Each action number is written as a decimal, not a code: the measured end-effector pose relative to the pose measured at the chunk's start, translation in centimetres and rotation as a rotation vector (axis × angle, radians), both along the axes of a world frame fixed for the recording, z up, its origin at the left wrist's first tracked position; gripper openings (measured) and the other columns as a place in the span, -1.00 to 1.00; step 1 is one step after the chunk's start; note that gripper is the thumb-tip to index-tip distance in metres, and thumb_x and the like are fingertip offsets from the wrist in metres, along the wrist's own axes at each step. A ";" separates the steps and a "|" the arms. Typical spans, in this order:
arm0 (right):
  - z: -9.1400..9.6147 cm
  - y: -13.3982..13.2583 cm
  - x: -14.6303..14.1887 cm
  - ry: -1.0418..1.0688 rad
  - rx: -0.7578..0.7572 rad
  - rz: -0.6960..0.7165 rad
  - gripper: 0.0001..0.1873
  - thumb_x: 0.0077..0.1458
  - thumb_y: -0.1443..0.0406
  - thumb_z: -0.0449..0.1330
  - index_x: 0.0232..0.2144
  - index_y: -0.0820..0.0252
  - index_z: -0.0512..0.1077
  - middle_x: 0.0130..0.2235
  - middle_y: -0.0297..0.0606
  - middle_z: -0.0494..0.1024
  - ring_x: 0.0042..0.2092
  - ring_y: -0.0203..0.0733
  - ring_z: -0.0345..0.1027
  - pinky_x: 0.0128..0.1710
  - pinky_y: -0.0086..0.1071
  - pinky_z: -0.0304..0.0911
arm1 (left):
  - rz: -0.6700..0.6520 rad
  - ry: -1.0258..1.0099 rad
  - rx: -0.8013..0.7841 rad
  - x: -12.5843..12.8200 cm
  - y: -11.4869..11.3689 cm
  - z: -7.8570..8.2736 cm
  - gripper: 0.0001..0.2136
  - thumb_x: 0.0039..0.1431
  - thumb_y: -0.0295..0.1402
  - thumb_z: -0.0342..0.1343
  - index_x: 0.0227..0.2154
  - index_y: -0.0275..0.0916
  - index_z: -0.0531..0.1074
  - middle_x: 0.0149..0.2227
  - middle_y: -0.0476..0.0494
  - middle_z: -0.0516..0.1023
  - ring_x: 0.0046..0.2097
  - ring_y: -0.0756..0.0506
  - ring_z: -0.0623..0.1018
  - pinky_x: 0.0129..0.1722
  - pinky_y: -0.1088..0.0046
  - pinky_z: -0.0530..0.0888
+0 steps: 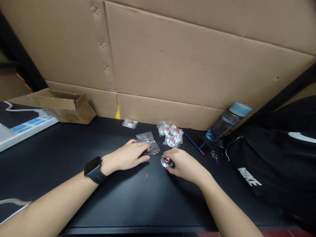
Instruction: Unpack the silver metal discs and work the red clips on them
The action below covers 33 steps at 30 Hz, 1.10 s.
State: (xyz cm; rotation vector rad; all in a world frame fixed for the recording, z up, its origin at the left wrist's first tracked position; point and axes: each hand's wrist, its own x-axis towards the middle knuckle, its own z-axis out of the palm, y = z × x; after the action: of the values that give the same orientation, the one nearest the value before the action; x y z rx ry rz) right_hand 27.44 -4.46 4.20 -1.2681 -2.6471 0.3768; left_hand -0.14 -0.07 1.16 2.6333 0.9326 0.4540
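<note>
My right hand is closed round the rim of a small round silver metal disc with a reddish centre, low over the black table or resting on it. Fingers apart, my left hand touches an empty clear plastic bag lying flat. Small reddish bits, too small to name, lie on the table between the hands. Just beyond the right hand is a pile of bagged silver discs with red marks. One more bagged disc lies farther back, left of the pile.
An open cardboard box and a white power strip stand at the left. On the right are a blue-capped bottle, a phone, a pencil, a keychain and a black bag. Cardboard walls the back.
</note>
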 end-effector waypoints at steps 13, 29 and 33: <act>-0.1 0.7 0.3 0.181 0.072 -0.059 -0.78 0.11 0.41 0.29 -0.16 0.15 0.59 -0.08 -0.17 0.62 -0.12 -0.12 0.54 -0.06 -0.32 0.39 | 0.005 0.153 0.075 1.3 -1.9 -0.8 -0.57 0.44 -0.04 0.01 0.31 0.23 0.32 0.43 -0.26 0.22 0.42 -0.47 0.19 0.26 -0.19 0.22; -0.1 1.0 1.4 0.066 -0.076 0.064 -0.68 0.23 0.43 0.27 0.01 0.07 0.59 -0.03 -0.18 0.64 -0.03 -0.09 0.55 0.01 -0.31 0.39 | -0.080 0.157 0.080 1.7 -2.7 -0.7 -0.57 0.41 -0.07 0.08 0.30 0.25 0.33 0.43 -0.25 0.22 0.44 -0.49 0.17 0.26 -0.23 0.23; -0.6 1.3 1.2 0.037 -0.003 -0.010 -0.71 0.23 0.40 0.32 -0.03 -0.01 0.61 -0.11 -0.27 0.66 -0.11 -0.14 0.56 -0.09 -0.36 0.39 | -0.119 0.139 0.084 1.7 -2.8 -0.5 -0.55 0.37 -0.07 0.14 0.29 0.23 0.35 0.44 -0.23 0.21 0.43 -0.49 0.18 0.27 -0.22 0.21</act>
State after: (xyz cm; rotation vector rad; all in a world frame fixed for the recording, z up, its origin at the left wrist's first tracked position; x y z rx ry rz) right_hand 28.62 -3.21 3.65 -1.2618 -2.6099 0.3992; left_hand 1.57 -2.91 0.71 2.8080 0.8066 0.2905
